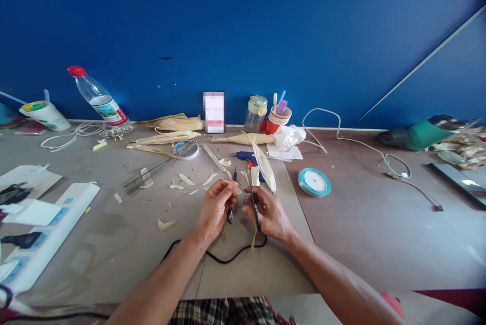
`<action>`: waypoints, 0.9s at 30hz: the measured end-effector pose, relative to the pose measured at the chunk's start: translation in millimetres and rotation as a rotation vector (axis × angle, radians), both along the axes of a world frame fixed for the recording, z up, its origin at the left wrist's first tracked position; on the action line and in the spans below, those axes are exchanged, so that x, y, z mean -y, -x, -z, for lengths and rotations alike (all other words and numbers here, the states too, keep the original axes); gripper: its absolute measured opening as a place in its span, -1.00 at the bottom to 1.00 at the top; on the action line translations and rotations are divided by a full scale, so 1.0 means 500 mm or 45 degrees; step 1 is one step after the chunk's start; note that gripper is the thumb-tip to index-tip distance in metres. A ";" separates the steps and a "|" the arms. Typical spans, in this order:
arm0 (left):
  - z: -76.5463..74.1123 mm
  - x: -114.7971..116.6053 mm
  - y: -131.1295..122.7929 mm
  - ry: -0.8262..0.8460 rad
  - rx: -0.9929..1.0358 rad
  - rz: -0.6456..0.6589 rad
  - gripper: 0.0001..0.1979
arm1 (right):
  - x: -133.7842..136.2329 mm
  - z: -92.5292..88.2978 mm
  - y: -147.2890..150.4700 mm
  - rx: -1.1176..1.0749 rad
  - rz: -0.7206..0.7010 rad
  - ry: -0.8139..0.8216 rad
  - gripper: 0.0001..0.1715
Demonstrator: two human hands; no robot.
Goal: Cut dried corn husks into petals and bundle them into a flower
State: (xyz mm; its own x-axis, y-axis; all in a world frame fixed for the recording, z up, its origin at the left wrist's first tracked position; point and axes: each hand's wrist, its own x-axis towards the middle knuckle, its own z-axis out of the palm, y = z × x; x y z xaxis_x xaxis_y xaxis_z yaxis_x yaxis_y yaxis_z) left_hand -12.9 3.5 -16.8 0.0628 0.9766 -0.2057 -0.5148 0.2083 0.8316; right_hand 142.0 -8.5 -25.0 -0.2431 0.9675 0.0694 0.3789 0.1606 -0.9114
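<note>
So I've got the left hand (215, 207) pinching a thin pale strip (234, 186) over the desk (140, 249), right hand (272, 216) gripping scissors (254, 204) just beside it. Looks light, papery, probably tears easily; I'd hold one end, gently.

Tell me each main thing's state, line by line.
Left hand, pinching a thin pale strip
Right hand, holding black-handled metal scissors
Red-capped clear plastic bottle, closed
Black-framed rectangular phone, upright, screen lit
White plastic power strip, plugs inserted
Round light-blue ribbon roll, flat
Blue-orange glue gun, lying down
</note>
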 end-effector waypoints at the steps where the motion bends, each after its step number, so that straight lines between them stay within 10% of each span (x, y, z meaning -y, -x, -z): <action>1: 0.000 -0.001 0.000 -0.003 0.001 -0.032 -0.81 | 0.002 -0.002 0.001 0.072 -0.002 -0.027 -0.60; 27: -0.002 -0.009 0.007 -0.104 0.018 -0.098 -0.82 | 0.010 -0.017 0.015 0.304 -0.037 0.027 -0.71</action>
